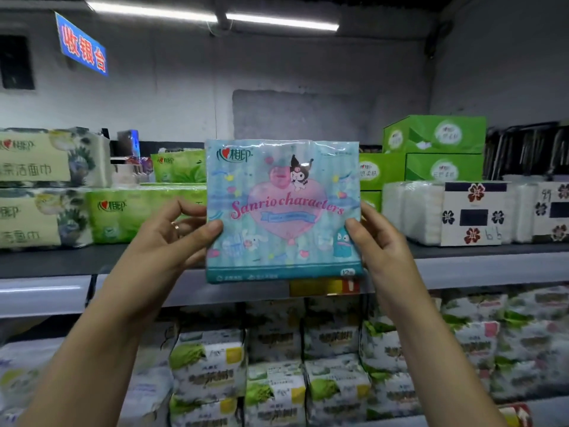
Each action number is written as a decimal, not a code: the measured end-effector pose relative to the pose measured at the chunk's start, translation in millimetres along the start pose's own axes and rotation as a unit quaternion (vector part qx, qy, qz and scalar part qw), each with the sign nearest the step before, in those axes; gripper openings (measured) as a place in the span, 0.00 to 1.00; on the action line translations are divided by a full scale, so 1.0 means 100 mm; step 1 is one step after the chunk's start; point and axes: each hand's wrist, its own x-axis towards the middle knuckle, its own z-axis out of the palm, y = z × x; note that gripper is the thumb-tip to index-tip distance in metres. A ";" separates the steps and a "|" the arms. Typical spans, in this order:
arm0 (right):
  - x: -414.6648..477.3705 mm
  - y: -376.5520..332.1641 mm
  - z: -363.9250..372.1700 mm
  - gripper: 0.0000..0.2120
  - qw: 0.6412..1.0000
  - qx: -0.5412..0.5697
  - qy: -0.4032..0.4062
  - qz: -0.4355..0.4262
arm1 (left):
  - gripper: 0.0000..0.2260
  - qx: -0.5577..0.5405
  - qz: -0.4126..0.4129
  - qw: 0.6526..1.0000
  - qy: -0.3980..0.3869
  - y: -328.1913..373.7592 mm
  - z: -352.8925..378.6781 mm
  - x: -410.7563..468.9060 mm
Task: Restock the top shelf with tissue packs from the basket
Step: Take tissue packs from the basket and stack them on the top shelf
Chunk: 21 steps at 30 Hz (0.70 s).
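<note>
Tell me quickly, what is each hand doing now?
Left hand: grips the light-blue plastic tissue pack, left edge.
Right hand: grips the same pack, right edge.

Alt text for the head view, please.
A left hand and right hand hold a light-blue Sanrio tissue pack upright by its side edges in front of the top shelf. Green tissue packs and boxes sit on the shelf behind.
</note>
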 end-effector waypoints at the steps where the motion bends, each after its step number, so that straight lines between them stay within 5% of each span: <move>1: 0.05 0.00 0.01 0.27 1.000 0.000 -0.001 -0.002 | 0.23 0.000 0.000 1.000 -0.001 0.00 -0.02 0.06; 3: 0.15 0.00 0.02 0.32 1.000 -0.007 0.000 -0.002 | 0.22 -0.003 0.005 1.000 -0.010 0.01 -0.05 0.17; 11: 0.59 -0.02 0.00 0.23 0.999 -0.031 0.015 -0.028 | 0.29 -0.008 -0.004 1.000 -0.022 -0.01 -0.05 0.65; 15: 0.86 0.00 0.02 0.21 0.998 -0.049 0.021 -0.031 | 0.15 -0.012 -0.025 1.000 0.004 -0.05 -0.02 0.90; 21: 1.21 0.17 0.06 0.17 0.995 -0.091 0.023 -0.027 | 0.08 0.017 -0.037 0.999 0.017 -0.17 -0.04 1.29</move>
